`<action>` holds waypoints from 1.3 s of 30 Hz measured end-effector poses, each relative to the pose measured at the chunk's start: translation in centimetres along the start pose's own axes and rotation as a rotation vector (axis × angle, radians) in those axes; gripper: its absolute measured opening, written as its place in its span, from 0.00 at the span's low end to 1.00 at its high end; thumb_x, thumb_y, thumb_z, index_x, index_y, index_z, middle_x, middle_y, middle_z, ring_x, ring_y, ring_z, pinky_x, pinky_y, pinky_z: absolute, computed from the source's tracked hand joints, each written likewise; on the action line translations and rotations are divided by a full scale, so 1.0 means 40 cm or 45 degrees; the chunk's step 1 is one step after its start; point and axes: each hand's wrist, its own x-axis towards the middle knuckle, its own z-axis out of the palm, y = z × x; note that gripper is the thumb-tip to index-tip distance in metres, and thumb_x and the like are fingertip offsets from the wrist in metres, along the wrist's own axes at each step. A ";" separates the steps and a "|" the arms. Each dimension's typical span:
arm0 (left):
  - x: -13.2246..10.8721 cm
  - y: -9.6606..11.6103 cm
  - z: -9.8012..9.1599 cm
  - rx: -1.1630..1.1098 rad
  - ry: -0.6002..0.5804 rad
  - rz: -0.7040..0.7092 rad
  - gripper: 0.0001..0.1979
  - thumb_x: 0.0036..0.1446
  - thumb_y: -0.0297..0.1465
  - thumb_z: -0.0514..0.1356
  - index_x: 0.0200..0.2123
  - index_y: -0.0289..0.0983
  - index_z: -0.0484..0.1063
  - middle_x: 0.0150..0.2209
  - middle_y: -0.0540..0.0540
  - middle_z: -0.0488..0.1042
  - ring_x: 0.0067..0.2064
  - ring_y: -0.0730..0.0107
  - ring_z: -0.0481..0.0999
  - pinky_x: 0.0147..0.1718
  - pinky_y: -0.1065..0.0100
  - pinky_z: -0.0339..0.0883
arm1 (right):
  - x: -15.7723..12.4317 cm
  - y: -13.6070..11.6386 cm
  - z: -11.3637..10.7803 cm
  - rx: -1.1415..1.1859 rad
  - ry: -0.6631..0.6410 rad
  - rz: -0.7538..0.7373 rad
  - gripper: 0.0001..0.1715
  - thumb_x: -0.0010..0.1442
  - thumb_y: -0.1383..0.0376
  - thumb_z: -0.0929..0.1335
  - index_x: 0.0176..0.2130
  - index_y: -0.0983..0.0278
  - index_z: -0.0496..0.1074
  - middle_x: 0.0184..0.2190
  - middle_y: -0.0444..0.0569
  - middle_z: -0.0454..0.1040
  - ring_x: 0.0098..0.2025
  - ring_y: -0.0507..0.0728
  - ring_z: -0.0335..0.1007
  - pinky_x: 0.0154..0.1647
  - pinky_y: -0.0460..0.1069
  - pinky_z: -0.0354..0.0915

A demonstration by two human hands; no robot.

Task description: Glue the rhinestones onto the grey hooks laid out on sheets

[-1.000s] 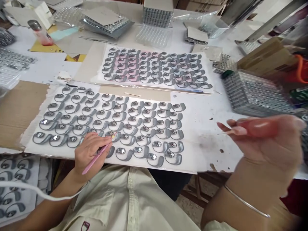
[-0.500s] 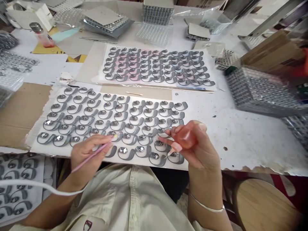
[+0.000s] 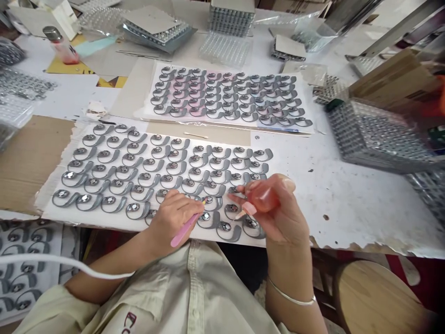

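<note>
Sliding rightward over the white sheet [image 3: 118, 219] of grey hook-shaped pieces [image 3: 229, 234], the left hand [image 3: 172, 218] grips a pink stick [image 3: 184, 230] (its yellow tip among the front rows), while the right hand [image 3: 276, 211] stays clasped around a red squeeze bottle [image 3: 263, 197].

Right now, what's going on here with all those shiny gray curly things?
A person is working over rows of gray curved pieces laid on a white sheet. Their left hand holds a pink stick with its yellow tip among the pieces. Their right hand pinches a small orange bottle, its nozzle pointing down.
</note>
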 end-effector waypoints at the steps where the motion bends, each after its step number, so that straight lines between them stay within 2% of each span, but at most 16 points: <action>1: -0.002 0.002 -0.004 0.006 0.007 0.007 0.09 0.57 0.19 0.61 0.40 0.36 0.72 0.36 0.45 0.81 0.33 0.68 0.80 0.37 0.64 0.68 | -0.003 -0.005 0.000 -0.056 0.019 -0.102 0.20 0.52 0.49 0.73 0.25 0.58 0.66 0.24 0.43 0.71 0.30 0.57 0.74 0.36 0.59 0.77; 3: -0.004 0.008 -0.010 0.029 0.026 0.020 0.10 0.57 0.19 0.62 0.41 0.36 0.72 0.35 0.44 0.81 0.33 0.68 0.80 0.36 0.64 0.68 | -0.006 -0.011 0.003 -0.190 0.071 -0.349 0.21 0.56 0.50 0.70 0.21 0.59 0.66 0.21 0.43 0.69 0.24 0.55 0.70 0.28 0.55 0.73; 5: -0.003 0.015 -0.013 0.059 0.029 0.041 0.09 0.57 0.19 0.61 0.39 0.35 0.72 0.35 0.44 0.81 0.32 0.68 0.79 0.35 0.64 0.68 | -0.008 -0.010 0.014 -0.322 0.130 -0.553 0.22 0.59 0.51 0.68 0.19 0.58 0.67 0.19 0.44 0.66 0.21 0.54 0.67 0.24 0.53 0.69; 8: -0.001 0.019 -0.010 0.080 -0.003 0.052 0.08 0.57 0.18 0.60 0.38 0.34 0.71 0.34 0.44 0.81 0.31 0.69 0.78 0.34 0.63 0.68 | -0.010 0.000 0.042 -0.491 0.189 -0.714 0.21 0.59 0.50 0.68 0.22 0.58 0.70 0.21 0.46 0.69 0.27 0.56 0.69 0.29 0.54 0.68; 11: 0.001 0.019 -0.007 0.102 -0.031 0.058 0.08 0.57 0.18 0.59 0.37 0.34 0.71 0.34 0.44 0.80 0.31 0.68 0.77 0.34 0.63 0.67 | -0.007 0.012 0.073 -0.630 0.157 -0.798 0.18 0.59 0.49 0.69 0.25 0.57 0.72 0.25 0.46 0.72 0.32 0.57 0.71 0.34 0.55 0.68; 16: -0.001 0.026 -0.002 0.217 -0.079 0.146 0.07 0.58 0.18 0.57 0.38 0.32 0.71 0.34 0.41 0.80 0.30 0.67 0.75 0.30 0.63 0.65 | 0.015 0.034 0.090 -0.855 0.016 -0.883 0.15 0.59 0.53 0.70 0.25 0.58 0.71 0.24 0.46 0.70 0.28 0.56 0.67 0.31 0.55 0.66; 26: 0.012 0.054 -0.004 0.441 -0.139 0.239 0.09 0.61 0.18 0.53 0.33 0.28 0.73 0.29 0.39 0.77 0.28 0.66 0.69 0.28 0.63 0.61 | 0.030 0.067 0.080 -0.967 -0.009 -0.953 0.13 0.60 0.58 0.69 0.25 0.58 0.69 0.24 0.46 0.70 0.27 0.56 0.65 0.31 0.55 0.64; 30: 0.010 0.056 0.004 0.470 -0.150 0.220 0.10 0.61 0.18 0.54 0.31 0.30 0.73 0.27 0.41 0.76 0.27 0.67 0.68 0.29 0.63 0.61 | 0.032 0.069 0.083 -0.979 -0.050 -0.925 0.13 0.60 0.58 0.69 0.25 0.58 0.69 0.23 0.46 0.70 0.27 0.56 0.64 0.31 0.55 0.63; 34: 0.007 0.057 0.009 0.467 -0.090 0.207 0.13 0.62 0.17 0.51 0.30 0.31 0.72 0.26 0.42 0.75 0.27 0.66 0.68 0.30 0.62 0.61 | 0.032 0.072 0.087 -0.982 -0.068 -0.916 0.14 0.60 0.58 0.69 0.25 0.57 0.69 0.23 0.46 0.70 0.26 0.57 0.65 0.31 0.56 0.63; 39: 0.011 0.059 0.001 0.470 -0.157 0.217 0.12 0.62 0.18 0.52 0.29 0.32 0.71 0.27 0.42 0.75 0.27 0.67 0.68 0.32 0.62 0.62 | 0.032 0.072 0.094 -0.995 -0.077 -0.944 0.12 0.60 0.60 0.70 0.26 0.58 0.69 0.23 0.46 0.70 0.26 0.56 0.64 0.30 0.55 0.62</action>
